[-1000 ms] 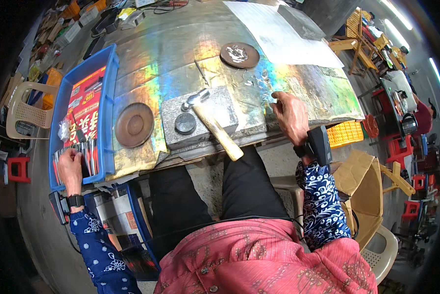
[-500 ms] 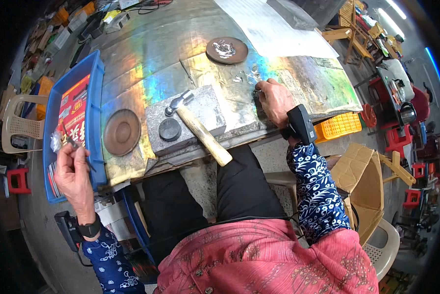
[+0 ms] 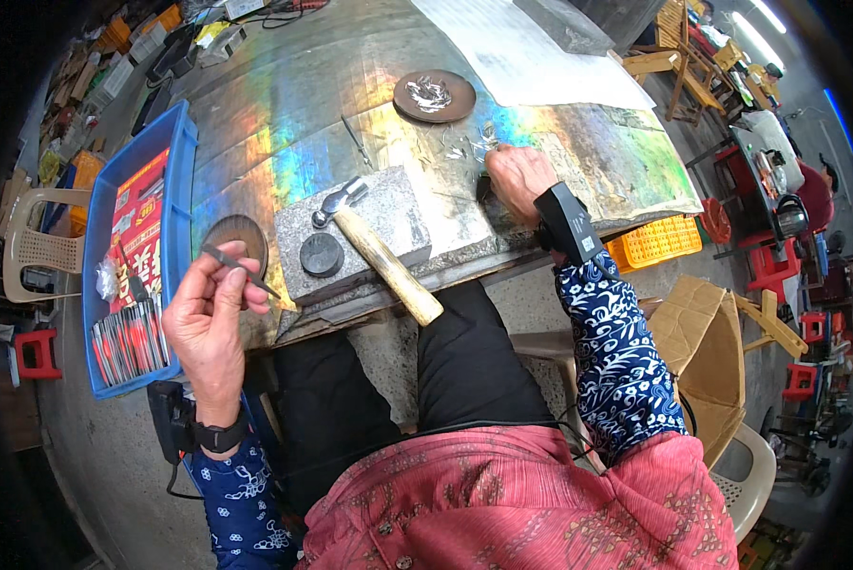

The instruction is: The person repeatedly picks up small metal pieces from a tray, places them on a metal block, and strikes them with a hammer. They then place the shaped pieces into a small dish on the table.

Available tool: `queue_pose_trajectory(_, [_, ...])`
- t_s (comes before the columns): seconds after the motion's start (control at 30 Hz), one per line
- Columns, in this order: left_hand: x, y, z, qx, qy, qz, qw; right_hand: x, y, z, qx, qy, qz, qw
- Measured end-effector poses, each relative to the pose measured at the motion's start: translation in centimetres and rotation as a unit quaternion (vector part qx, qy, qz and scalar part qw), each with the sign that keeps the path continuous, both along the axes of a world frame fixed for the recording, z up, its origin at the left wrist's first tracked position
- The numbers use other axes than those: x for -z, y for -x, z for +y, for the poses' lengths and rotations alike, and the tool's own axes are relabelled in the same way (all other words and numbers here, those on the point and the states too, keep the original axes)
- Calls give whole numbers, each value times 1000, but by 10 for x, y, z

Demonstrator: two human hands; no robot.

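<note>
My left hand [image 3: 210, 318] is raised over the table's near left edge, its fingers closed round a dark, slim pointed tool [image 3: 239, 269]. My right hand [image 3: 521, 183] rests at the table's right side with fingers bent together, beside small loose silvery pieces [image 3: 455, 150]. Whether anything is between those fingertips is hidden; a dark patch shows just below them. Between the hands is a grey stone block [image 3: 402, 204]. On it lie a ball-peen hammer [image 3: 388, 264], its wooden handle reaching past the near edge, and a round black disc [image 3: 322, 256].
Behind my left hand is a brown round dish [image 3: 239, 237]. A second brown dish [image 3: 457, 106] farther back holds silvery bits. A thin dark rod [image 3: 356, 141] lies beyond the block. The blue tray [image 3: 187, 171] at left holds a red package and flat pieces. White sheeting [image 3: 502, 57] covers the far right.
My left hand has moved right, from over the blue tray to beside the near brown dish, with the slim tool in it. My right hand has shifted slightly left and away from me.
</note>
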State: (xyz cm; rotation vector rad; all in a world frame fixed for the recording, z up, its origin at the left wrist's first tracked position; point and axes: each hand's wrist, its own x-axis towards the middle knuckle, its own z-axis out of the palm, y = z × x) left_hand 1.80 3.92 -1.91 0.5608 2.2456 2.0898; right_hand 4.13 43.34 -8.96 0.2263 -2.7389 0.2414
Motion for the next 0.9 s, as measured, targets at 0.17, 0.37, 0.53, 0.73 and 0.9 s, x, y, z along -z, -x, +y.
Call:
queue_pose_trajectory(0.17, [9, -1, 15, 9, 4, 16, 1000, -8, -1, 1, 19, -83, -28, 996])
queue_pose_trajectory(0.37, [15, -1, 20, -12, -33, 14, 999, -32, -15, -7, 128, 62, -160, 977])
queue_pose_trajectory(0.53, [21, -2, 21, -8, -27, 19, 999, -37, -27, -16, 165, 202, -116, 958])
queue_pose_trajectory(0.73, [28, -3, 21, 8, -13, -2, 1000, -37, -35, -26, 111, 432, -69, 892])
queue_pose_trajectory(0.9, [33, -3, 21, 1, 12, 7, 1000, -48, -48, -48, 76, 523, -35, 848])
